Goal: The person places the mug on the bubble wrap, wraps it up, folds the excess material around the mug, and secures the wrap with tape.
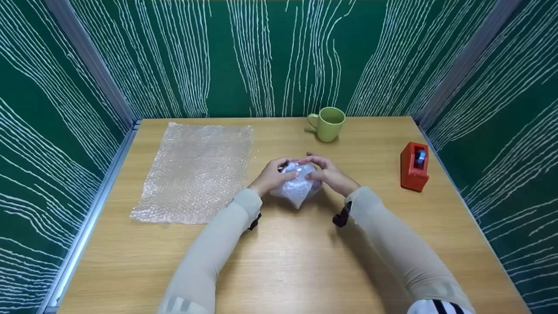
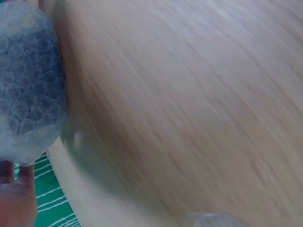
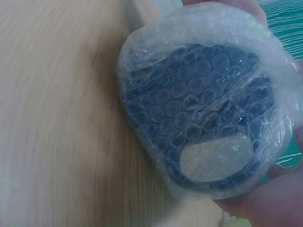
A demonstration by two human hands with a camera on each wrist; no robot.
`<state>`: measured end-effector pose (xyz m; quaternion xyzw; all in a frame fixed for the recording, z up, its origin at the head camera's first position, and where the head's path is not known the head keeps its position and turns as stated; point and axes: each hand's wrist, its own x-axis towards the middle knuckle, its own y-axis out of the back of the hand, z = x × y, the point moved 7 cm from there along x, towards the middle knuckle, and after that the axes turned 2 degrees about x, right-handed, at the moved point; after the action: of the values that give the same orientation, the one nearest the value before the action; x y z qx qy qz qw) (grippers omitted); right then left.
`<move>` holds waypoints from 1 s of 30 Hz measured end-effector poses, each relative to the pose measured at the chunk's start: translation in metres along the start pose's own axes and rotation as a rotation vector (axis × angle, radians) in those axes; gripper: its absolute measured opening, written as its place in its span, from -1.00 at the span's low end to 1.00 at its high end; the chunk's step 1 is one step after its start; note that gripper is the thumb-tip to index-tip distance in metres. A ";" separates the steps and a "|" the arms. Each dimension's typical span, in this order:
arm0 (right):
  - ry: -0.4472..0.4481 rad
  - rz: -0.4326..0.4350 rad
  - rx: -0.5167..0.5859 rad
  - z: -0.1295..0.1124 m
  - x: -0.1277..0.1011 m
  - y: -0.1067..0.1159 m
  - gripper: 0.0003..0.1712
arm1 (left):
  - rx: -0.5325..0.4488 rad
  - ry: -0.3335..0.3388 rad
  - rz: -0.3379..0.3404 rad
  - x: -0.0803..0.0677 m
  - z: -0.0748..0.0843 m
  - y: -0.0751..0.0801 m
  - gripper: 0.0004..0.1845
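Between both hands, over the middle of the table, is a bubble-wrapped mug (image 1: 297, 189). Through the clear bubbles in the right wrist view, the wrapped mug (image 3: 189, 99) shows a dark blue body and a handle-like loop with an oval opening. My left hand (image 1: 270, 179) grips its left side, thumb across the top. The right hand (image 1: 333, 176) holds the opposite side, its thumb also on the wrap. A pointed flap of wrap sticks out toward me. In the left wrist view, fingers (image 2: 24, 176) touch the end of the bundle.
A flat sheet of bubble wrap (image 1: 196, 174) lies on the left of the wooden table (image 1: 287, 270). At the back stands a green mug (image 1: 331, 128), handle to the left. A red tape dispenser (image 1: 412, 170) sits near the right edge. Green, white-streaked panels (image 1: 370, 43) enclose the table.
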<state>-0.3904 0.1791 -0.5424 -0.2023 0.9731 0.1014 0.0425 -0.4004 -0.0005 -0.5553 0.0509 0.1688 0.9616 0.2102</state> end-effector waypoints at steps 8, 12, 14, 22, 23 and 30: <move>-0.019 -0.014 -0.015 0.005 0.000 0.002 -0.35 | 0.056 -0.005 -0.012 -0.001 0.002 0.002 -0.48; -0.022 -0.018 -0.036 0.007 0.000 0.004 -0.33 | 0.068 -0.005 -0.010 -0.001 0.001 0.001 -0.48; -0.024 -0.022 -0.046 0.007 -0.001 0.004 -0.32 | 0.068 0.003 -0.008 -0.001 0.001 0.000 -0.49; -0.049 -0.026 -0.090 0.011 -0.002 0.007 -0.34 | 0.035 0.005 0.025 0.001 0.006 0.000 -0.59; -0.050 -0.026 -0.101 0.011 -0.001 0.007 -0.35 | 0.027 0.008 0.024 0.001 0.007 0.000 -0.60; -0.044 -0.035 -0.180 0.012 -0.001 0.010 -0.31 | 0.010 0.013 0.036 0.000 0.010 0.000 -0.59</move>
<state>-0.3929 0.1912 -0.5523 -0.2200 0.9553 0.1919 0.0472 -0.3989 0.0031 -0.5457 0.0487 0.1741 0.9647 0.1916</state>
